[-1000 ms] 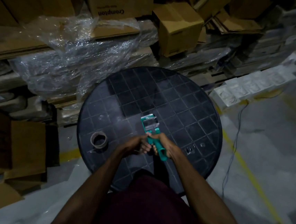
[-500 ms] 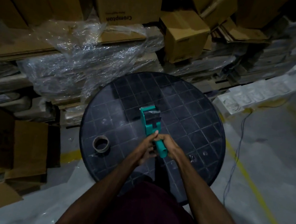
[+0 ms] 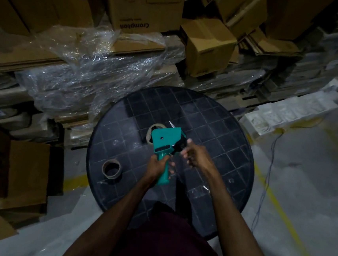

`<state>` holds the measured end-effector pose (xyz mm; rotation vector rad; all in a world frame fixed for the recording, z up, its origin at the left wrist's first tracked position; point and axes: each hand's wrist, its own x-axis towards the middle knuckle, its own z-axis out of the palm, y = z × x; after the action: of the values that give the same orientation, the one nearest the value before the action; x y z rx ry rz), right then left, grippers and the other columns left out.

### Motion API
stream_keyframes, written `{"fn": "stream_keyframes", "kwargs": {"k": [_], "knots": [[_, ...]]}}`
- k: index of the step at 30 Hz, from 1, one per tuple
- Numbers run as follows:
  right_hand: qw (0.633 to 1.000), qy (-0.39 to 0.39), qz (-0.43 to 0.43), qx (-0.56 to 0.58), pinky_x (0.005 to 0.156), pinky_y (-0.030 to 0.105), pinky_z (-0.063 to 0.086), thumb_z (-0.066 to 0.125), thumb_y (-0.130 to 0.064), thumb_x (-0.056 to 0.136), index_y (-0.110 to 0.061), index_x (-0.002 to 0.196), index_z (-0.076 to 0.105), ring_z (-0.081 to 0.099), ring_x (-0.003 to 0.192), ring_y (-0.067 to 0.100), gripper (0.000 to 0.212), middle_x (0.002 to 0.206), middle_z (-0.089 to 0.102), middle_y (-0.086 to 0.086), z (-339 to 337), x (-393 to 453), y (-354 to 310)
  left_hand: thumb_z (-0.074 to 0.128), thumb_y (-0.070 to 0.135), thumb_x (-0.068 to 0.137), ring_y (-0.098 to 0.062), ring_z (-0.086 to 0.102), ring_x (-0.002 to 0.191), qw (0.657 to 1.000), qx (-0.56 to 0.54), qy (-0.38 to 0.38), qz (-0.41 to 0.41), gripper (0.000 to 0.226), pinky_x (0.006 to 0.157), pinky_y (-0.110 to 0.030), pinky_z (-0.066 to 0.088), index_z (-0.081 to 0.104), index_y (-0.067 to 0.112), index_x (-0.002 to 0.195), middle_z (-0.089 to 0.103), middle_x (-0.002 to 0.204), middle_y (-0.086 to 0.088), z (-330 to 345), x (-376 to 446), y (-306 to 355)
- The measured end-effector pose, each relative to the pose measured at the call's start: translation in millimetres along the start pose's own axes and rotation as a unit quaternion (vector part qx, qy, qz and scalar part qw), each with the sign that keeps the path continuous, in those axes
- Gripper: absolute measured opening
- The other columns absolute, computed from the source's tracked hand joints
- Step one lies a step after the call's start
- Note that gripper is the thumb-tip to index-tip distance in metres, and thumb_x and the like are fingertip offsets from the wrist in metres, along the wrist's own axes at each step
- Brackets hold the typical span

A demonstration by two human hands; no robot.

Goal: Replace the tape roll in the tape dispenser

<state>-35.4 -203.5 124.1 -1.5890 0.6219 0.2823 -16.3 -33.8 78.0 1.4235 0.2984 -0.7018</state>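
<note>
A teal tape dispenser (image 3: 165, 137) is held upright above the round black table (image 3: 215, 128), its flat side plate facing me. My left hand (image 3: 157, 166) grips its handle. A brown ring of a tape roll (image 3: 149, 133) shows behind the plate's left edge. My right hand (image 3: 197, 157) is at the dispenser's right side, its blurred fingertips close to the black part there; whether they touch it is unclear. A second brown tape roll (image 3: 111, 168) lies flat on the table's left side, apart from both hands.
Cardboard boxes (image 3: 210, 47) and crumpled clear plastic wrap (image 3: 99, 65) are stacked behind the table. More cartons (image 3: 15, 175) stand at the left. White foam pieces (image 3: 285, 112) and a thin cable (image 3: 266, 178) lie on the grey floor at the right.
The dispenser turned from edge-on to show its side plate. My left hand took over the handle. My right hand left the handle and moved up to the dispenser's right side.
</note>
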Motion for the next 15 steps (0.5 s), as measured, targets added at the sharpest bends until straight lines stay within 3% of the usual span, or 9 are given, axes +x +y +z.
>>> {"fn": "stream_keyframes", "kwargs": {"k": [2, 5, 7, 9, 11, 15], "knots": [[0.995, 0.062, 0.067, 0.041, 0.048, 0.024, 0.043, 0.038, -0.076, 0.086, 0.000, 0.082, 0.071, 0.054, 0.047, 0.017, 0.083, 0.062, 0.063, 0.007, -2.2, 0.3, 0.6, 0.056, 0.015, 0.096, -0.017, 0.060, 0.045, 0.996, 0.056, 0.020, 0.067, 0.016, 0.044, -0.027, 0.050, 0.062, 0.000, 0.099, 0.067, 0.075, -0.015, -4.4, -2.8, -0.9], [0.983, 0.039, 0.152, 0.091, 0.049, 0.025, 0.042, 0.043, -0.082, 0.079, -0.005, 0.078, 0.069, 0.053, 0.049, 0.017, 0.081, 0.063, 0.063, 0.006, -1.3, -4.4, 3.1, 0.060, 0.012, 0.094, -0.013, 0.064, 0.055, 0.984, 0.118, 0.016, 0.132, 0.020, 0.048, -0.026, 0.053, 0.058, 0.002, 0.111, 0.067, 0.081, -0.013, -6.0, -2.1, 2.0], [0.974, 0.042, 0.183, 0.127, 0.047, 0.022, 0.039, 0.047, -0.071, 0.083, -0.006, 0.080, 0.067, 0.051, 0.048, 0.015, 0.068, 0.063, 0.061, 0.005, 1.2, -2.3, 7.6, 0.067, 0.019, 0.087, -0.017, 0.070, 0.068, 0.974, 0.156, 0.019, 0.163, 0.033, 0.057, -0.033, 0.058, 0.055, 0.016, 0.117, 0.071, 0.092, -0.010, -7.2, 2.5, 0.6], [0.968, 0.060, 0.195, 0.150, 0.044, 0.018, 0.035, 0.043, -0.045, 0.092, -0.009, 0.079, 0.064, 0.046, 0.045, 0.013, 0.043, 0.060, 0.056, 0.002, 1.1, 1.2, 11.0, 0.071, 0.029, 0.079, -0.020, 0.071, 0.080, 0.964, 0.195, 0.034, 0.178, 0.042, 0.064, -0.041, 0.060, 0.052, 0.032, 0.116, 0.072, 0.099, -0.001, -10.0, 5.9, -2.9], [0.967, 0.089, 0.187, 0.150, 0.041, 0.018, 0.032, 0.037, -0.021, 0.091, -0.010, 0.075, 0.062, 0.042, 0.042, 0.011, 0.032, 0.055, 0.052, 0.001, -1.1, 4.7, 18.4, 0.073, 0.030, 0.078, -0.015, 0.071, 0.085, 0.957, 0.214, 0.036, 0.195, 0.044, 0.066, -0.042, 0.061, 0.049, 0.036, 0.114, 0.071, 0.101, 0.006, -10.0, 3.4, -3.4], [0.979, 0.167, 0.114, 0.028, 0.038, 0.021, 0.037, 0.050, -0.008, 0.088, 0.001, 0.070, 0.066, 0.046, 0.037, 0.014, 0.026, 0.051, 0.057, 0.008, -2.0, 7.1, 41.2, 0.083, 0.025, 0.073, 0.002, 0.066, 0.076, 0.941, 0.241, 0.047, 0.232, 0.058, 0.059, -0.020, 0.055, 0.049, 0.031, 0.120, 0.067, 0.091, 0.017, -7.7, -1.7, 4.5]]}}
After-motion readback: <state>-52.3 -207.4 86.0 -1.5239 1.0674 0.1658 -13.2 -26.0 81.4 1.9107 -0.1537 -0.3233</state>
